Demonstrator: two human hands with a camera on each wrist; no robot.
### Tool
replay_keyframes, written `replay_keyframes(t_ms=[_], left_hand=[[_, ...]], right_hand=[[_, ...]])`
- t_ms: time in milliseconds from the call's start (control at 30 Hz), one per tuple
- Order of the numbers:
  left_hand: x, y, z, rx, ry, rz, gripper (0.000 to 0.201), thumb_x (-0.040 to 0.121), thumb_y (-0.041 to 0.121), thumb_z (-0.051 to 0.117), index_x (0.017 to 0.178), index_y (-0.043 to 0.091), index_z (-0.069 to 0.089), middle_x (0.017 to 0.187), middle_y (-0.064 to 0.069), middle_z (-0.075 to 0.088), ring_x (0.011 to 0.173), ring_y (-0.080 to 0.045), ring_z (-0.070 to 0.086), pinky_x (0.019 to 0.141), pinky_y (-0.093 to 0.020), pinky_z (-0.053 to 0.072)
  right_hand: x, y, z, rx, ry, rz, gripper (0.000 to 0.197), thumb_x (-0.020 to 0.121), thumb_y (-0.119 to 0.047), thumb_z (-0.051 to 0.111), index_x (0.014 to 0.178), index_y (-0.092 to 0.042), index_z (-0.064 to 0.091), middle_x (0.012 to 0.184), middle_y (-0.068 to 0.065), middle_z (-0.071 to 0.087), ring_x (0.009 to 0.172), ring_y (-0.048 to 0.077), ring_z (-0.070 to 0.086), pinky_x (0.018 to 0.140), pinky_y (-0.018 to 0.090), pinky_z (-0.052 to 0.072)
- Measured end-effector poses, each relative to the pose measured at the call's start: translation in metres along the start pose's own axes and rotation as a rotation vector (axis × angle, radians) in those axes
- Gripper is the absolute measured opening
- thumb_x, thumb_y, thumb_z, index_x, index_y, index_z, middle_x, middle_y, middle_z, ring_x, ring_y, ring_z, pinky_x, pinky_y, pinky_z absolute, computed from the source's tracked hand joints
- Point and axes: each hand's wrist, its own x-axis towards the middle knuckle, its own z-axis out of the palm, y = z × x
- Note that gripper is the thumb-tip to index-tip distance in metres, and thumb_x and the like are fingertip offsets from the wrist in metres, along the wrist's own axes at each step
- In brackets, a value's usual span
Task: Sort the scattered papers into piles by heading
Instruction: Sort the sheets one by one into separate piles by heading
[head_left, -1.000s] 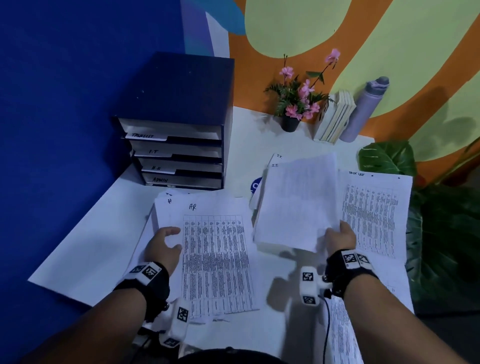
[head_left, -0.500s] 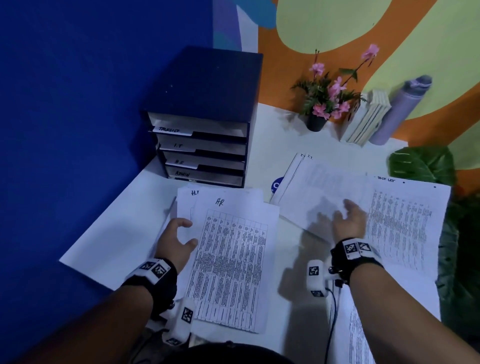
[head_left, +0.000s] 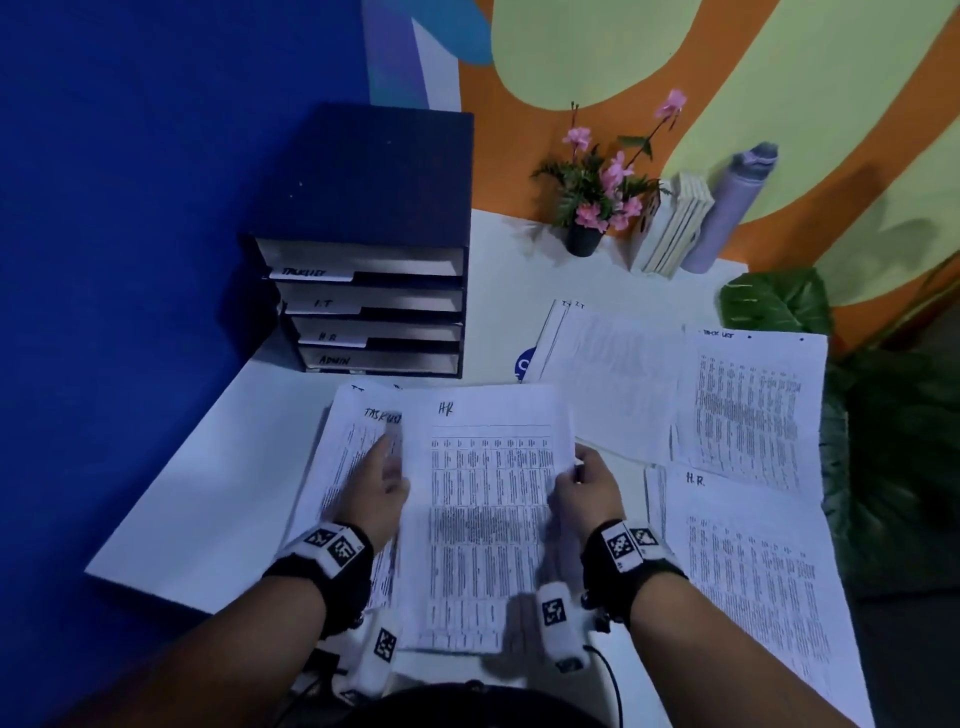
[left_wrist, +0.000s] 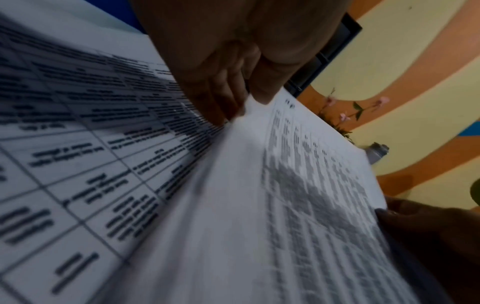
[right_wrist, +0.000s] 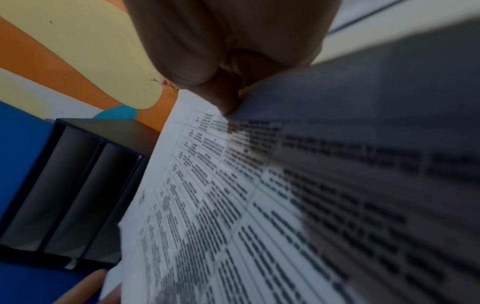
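Head view shows the white printed sheet headed "HR" (head_left: 488, 519) lifted between both hands: right hand (head_left: 584, 493) pinches its right edge, left hand (head_left: 376, 488) pinches the left. Thin and floppy, it likely sags unless held at both edges. Right of that grip lies the white "H.R." pile (head_left: 748, 571), nearby; the white surface (head_left: 197, 509) ends leftward.

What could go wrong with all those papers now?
1. The HR sheet is held only at its edges by the left hand and right hand, so it might bend or slip.
2. Three piles lie close together on the right. The sheet might land on the task list pile instead of the HR pile.
3. Lifting it might drag along the task list sheet underneath.
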Motion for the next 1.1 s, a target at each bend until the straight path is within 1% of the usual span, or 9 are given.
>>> replay_keyframes(t_ms=[100,200,300,467,567,667,800,1000,1100], left_hand=[[0.006,-0.004,-0.001,0.144,0.059,0.035,0.06,0.094,0.009,0.052,0.148,0.025,0.031,0.147,-0.004,0.039,0.131,-0.021,0.043,0.106,-0.034,0.038],[0.013,-0.012,-0.013,0.457,0.133,0.016,0.066,0.089,0.016,0.058,0.149,0.025,0.03,0.154,-0.006,0.027,0.14,-0.025,0.029,0.115,-0.041,0.027],[0.017,-0.021,-0.028,0.649,0.184,-0.216,0.081,0.082,0.023,0.063,0.15,0.028,0.019,0.159,-0.004,0.013,0.145,-0.028,0.014,0.116,-0.051,0.019],[0.027,-0.033,-0.053,0.502,0.086,-0.479,0.1,0.072,0.032,0.076,0.149,0.009,0.017,0.147,-0.021,0.035,0.128,-0.039,0.044,0.103,-0.047,0.042],[0.034,-0.044,-0.055,0.455,0.033,-0.514,0.097,0.071,0.026,0.077,0.146,0.001,0.02,0.141,-0.022,0.042,0.122,-0.037,0.049,0.098,-0.042,0.045],[0.035,-0.041,-0.056,0.446,-0.026,-0.521,0.078,0.076,0.021,0.074,0.139,-0.005,0.035,0.121,-0.022,0.054,0.098,-0.032,0.056,0.082,-0.033,0.046],[0.038,-0.043,-0.06,0.392,-0.043,-0.484,0.078,0.074,0.021,0.075,0.139,0.0,0.038,0.135,-0.02,0.052,0.114,-0.034,0.055,0.094,-0.036,0.046],[0.033,-0.04,-0.061,0.353,0.058,-0.436,0.056,0.071,0.016,0.068,0.122,0.003,0.051,0.109,-0.016,0.063,0.09,-0.032,0.061,0.083,-0.038,0.052],[0.036,-0.042,-0.056,0.306,0.065,-0.45,0.066,0.066,0.018,0.069,0.127,0.004,0.047,0.109,-0.016,0.063,0.088,-0.033,0.062,0.082,-0.04,0.053]], right_hand=[[-0.007,0.004,-0.03,-0.196,0.132,0.038,0.048,0.094,-0.002,0.038,0.138,-0.019,0.043,0.102,0.009,0.063,0.084,0.026,0.06,0.075,0.032,0.05],[-0.023,0.01,-0.061,-0.274,0.234,0.055,0.045,0.094,0.003,0.037,0.135,-0.013,0.043,0.08,0.001,0.053,0.067,0.019,0.054,0.063,0.028,0.045],[-0.039,0.02,-0.081,-0.328,0.302,0.089,0.034,0.092,0.005,0.039,0.118,-0.015,0.047,0.075,0.004,0.053,0.059,0.018,0.052,0.049,0.023,0.035],[-0.048,0.04,-0.083,-0.363,0.333,0.145,0.023,0.093,0.0,0.039,0.106,-0.019,0.044,0.077,0.011,0.057,0.059,0.024,0.054,0.052,0.027,0.042],[-0.046,0.049,-0.07,-0.321,0.311,0.191,0.032,0.096,-0.003,0.034,0.122,-0.015,0.05,0.078,0.011,0.058,0.062,0.026,0.055,0.058,0.031,0.046],[-0.046,0.05,-0.058,-0.303,0.248,0.188,0.042,0.097,-0.001,0.033,0.136,-0.012,0.045,0.077,0.005,0.054,0.066,0.023,0.056,0.059,0.032,0.05],[-0.047,0.049,-0.053,-0.323,0.209,0.164,0.048,0.096,0.001,0.031,0.141,-0.014,0.038,0.08,0.004,0.053,0.067,0.019,0.054,0.061,0.031,0.048],[-0.044,0.038,-0.078,-0.302,0.294,0.131,0.046,0.095,0.002,0.033,0.135,-0.019,0.041,0.078,0.004,0.055,0.064,0.021,0.055,0.052,0.025,0.041],[-0.036,0.036,-0.107,-0.322,0.369,0.157,0.039,0.093,0.0,0.036,0.127,-0.016,0.044,0.076,0.009,0.055,0.064,0.026,0.055,0.058,0.032,0.048]])
